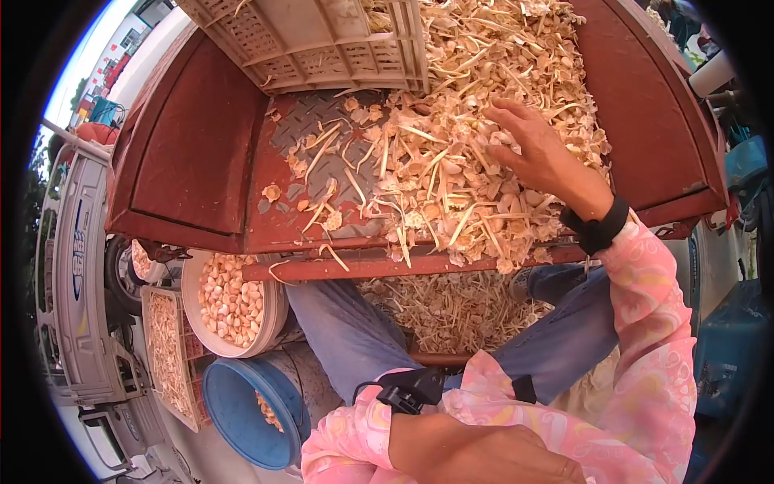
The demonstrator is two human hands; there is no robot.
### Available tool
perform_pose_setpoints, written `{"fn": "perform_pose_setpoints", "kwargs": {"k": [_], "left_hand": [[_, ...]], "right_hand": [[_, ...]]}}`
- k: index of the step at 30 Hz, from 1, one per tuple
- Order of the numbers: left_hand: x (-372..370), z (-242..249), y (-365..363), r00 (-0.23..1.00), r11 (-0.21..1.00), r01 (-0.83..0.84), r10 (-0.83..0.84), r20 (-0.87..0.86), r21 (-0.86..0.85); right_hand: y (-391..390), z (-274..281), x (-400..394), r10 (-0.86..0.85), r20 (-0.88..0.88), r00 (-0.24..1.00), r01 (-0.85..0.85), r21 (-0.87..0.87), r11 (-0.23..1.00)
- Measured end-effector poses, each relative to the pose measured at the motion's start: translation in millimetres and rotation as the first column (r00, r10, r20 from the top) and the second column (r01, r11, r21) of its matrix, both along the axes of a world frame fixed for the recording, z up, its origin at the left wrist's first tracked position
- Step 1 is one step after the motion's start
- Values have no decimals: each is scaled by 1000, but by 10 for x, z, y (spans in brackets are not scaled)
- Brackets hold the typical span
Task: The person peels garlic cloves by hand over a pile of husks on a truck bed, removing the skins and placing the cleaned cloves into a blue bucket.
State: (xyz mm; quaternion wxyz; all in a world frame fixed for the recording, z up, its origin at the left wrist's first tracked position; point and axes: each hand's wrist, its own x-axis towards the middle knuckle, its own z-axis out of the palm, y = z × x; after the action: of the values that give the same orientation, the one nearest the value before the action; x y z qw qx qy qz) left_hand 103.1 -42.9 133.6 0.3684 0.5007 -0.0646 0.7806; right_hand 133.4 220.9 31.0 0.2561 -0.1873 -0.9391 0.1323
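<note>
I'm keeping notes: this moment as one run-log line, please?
right hand: over garlic pile; left hand: apart from pile; blue bucket: at left

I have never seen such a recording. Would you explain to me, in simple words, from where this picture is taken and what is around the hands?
There is no machine here: a person works with two bare hands. The only picture comes from a camera worn on the head, looking forward and down. The right hand is open over a loose heap of garlic cloves, papery skins and dry stalks; I see nothing held in it. The left hand is at the bottom edge; whether it holds anything is unclear. The heap lies in a red metal bed with raised sides, next to a cream perforated plastic crate. At lower left are a round white bucket of cloves and a round blue plastic bucket.
</note>
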Motion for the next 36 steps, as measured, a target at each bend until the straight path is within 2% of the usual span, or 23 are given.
{"fn": "perform_pose_setpoints", "kwargs": {"k": [1, 4, 5, 8, 12, 13, 15, 16, 17, 18, 19, 21, 23, 24, 26, 27, 29, 30, 31, 32, 33, 34, 36], "left_hand": [[16, -1, -29, 1000, 1000, -22, 22, 9, -17], [-43, 20, -29, 998, 999, -26, 24, -54, -25], [-52, 20, -24, 996, 999, -34, 32, -78, -30], [-82, 2, -47, 982, 990, -114, 99, -162, -87], [-420, -26, -204, 878, 898, -342, 201, -433, -276], [-534, -43, -254, 838, 860, -403, 209, -504, -313], [-682, -222, -372, 674, 597, -719, 476, -565, -356], [-889, -266, -494, 510, 324, -860, 603, -614, -395], [-1143, -325, -590, 330, 18, -908, 646, -688, -418], [-1471, -447, -725, 180, -206, -903, 616, -767, -378], [-1806, -575, -917, 90, -341, -883, 552, -829, -323], [-2424, -920, -1334, 16, -511, -816, 448, -894, -270], [-2883, -1171, -1704, 40, -664, -737, 148, -988, -129], [-2989, -1302, -1832, -85, -644, -752, -113, -990, 138], [-3106, -1491, -1957, -332, -410, -682, -565, -755, 606], [-2898, -1343, -1670, -350, -460, -725, -394, -850, 512], [-2292, -1045, -950, -91, -462, -886, 63, -994, 52], [-1999, -913, -637, 113, -296, -944, 137, -984, -150], [-1719, -825, -320, -27, -78, -997, 126, -992, 17], [-1439, -776, -16, 17, 112, -994, 135, -991, -2], [-1250, -853, 271, -32, 300, -951, 159, -987, 79], [-1043, -902, 529, -7, 408, -910, 170, -985, 77], [-867, -1145, 885, -146, 493, -847, 145, -979, 199]], "right_hand": [[-45, -1, 27, -1, -64, 998, 8, 117, 993], [-301, 127, 151, -42, -76, 996, 39, -38, 999], [-332, 36, 163, -40, -146, 988, 31, -64, 997], [-453, 11, 216, -35, 54, 998, 45, -194, 980], [-422, -5, 173, 69, 53, 996, -57, -208, 977], [-428, 5, 176, 59, 128, 990, -37, -166, 985], [-409, 41, 179, 23, 269, 963, -5, -70, 998], [-385, 58, 189, -15, 277, 961, 20, -15, 1000], [-367, 70, 207, -54, 285, 957, 45, 36, 998], [-352, 76, 219, -91, 292, 952, 69, 85, 994], [-335, 91, 218, -120, 286, 951, 83, 138, 987], [-313, 100, 194, -66, 267, 961, 45, 84, 995], [-269, 30, 185, 16, 252, 968, -23, 23, 999], [-274, -20, 180, 8, 253, 967, -16, 28, 999], [-296, -61, 145, -12, 258, 966, 1, 44, 999], [-306, -46, 136, -23, 301, 953, 14, 33, 999], [-289, -29, 124, -29, 367, 930, 28, 10, 1000], [-290, -26, 112, -22, 404, 914, 26, -3, 1000], [-294, -30, 100, -22, 410, 912, 29, -11, 1000], [-289, -36, 86, -25, 412, 911, 35, -17, 999], [-278, -36, 69, -31, 411, 911, 43, -20, 999], [-279, -46, 58, -25, 395, 918, 38, -26, 999], [-294, -55, 68, -14, 362, 932, 29, -35, 999]]}}
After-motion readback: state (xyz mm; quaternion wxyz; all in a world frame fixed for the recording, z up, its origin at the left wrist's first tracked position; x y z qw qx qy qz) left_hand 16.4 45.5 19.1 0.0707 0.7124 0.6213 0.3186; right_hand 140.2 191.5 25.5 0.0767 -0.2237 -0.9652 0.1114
